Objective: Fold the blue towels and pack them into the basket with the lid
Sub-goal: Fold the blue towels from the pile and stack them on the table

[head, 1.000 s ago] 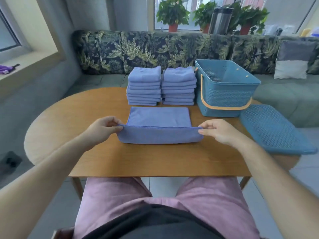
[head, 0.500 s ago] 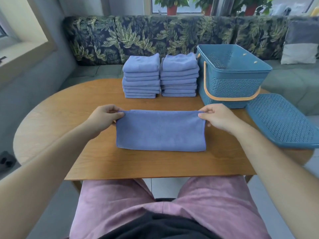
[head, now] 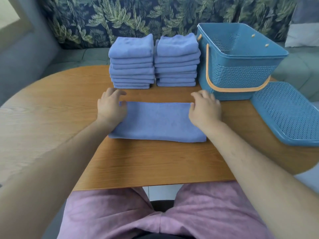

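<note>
Folded blue towel [head: 157, 121] flat on the surface [head: 155, 161], short ends hidden under left hand [head: 110, 107] and right hand [head: 205, 109], both resting with fingers loosely spread, fingertips blurred. Behind, left stack [head: 132, 62] and right stack [head: 177, 61] of folded towels. Beside those, open basket [head: 241, 73], floor hidden by its near wall; lid [head: 290, 114] cut off at right edge.

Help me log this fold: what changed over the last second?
The left hand and right hand carried the near edge of the towel away from the person onto its far edge, completing the fold, then let go of the corners; they now lie open over its ends. The two towel stacks, basket and lid stayed put.
</note>
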`<state>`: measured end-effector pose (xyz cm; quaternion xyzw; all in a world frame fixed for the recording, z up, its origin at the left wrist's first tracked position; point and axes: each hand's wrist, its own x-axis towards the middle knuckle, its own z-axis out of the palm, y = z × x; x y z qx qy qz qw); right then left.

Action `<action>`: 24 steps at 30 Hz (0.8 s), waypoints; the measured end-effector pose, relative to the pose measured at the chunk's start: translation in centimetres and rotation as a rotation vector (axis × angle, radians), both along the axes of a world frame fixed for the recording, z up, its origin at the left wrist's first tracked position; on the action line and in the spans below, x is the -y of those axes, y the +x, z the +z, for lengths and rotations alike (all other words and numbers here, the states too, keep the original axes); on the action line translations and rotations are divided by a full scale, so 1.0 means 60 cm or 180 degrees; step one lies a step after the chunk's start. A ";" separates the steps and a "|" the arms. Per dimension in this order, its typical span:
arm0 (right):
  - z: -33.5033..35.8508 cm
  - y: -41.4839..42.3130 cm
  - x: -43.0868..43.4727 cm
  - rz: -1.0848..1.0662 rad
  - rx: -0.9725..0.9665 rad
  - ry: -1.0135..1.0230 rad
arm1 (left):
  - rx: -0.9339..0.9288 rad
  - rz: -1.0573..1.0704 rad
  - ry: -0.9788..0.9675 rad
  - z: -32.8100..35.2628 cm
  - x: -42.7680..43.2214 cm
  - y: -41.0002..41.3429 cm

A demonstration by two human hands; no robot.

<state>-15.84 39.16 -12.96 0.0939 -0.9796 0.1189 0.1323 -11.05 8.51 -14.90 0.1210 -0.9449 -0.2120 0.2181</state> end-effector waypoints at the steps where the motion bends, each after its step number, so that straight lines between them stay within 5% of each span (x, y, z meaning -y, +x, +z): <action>1: 0.007 0.020 0.024 0.0144 -0.0029 -0.0020 | -0.0091 -0.0339 -0.0097 0.007 -0.019 0.002; 4: -0.007 0.068 0.095 0.0666 0.0559 -0.0017 | 0.0635 -0.1316 0.0224 0.012 -0.082 0.007; 8: -0.050 0.067 0.088 0.0715 0.1147 0.0352 | 0.1494 -0.1217 -0.0306 -0.019 -0.104 0.025; 15: -0.049 0.038 0.032 0.0584 0.1267 0.0551 | 0.1586 -0.0856 -0.0656 -0.022 -0.063 0.021; 21: -0.017 0.116 0.109 0.0644 0.0077 0.0219 | 0.1217 -0.1995 -0.0847 -0.011 -0.075 0.006; 24: -0.025 0.129 0.117 0.0666 0.0362 0.0250 | 0.1252 -0.1819 -0.0982 -0.010 -0.079 0.011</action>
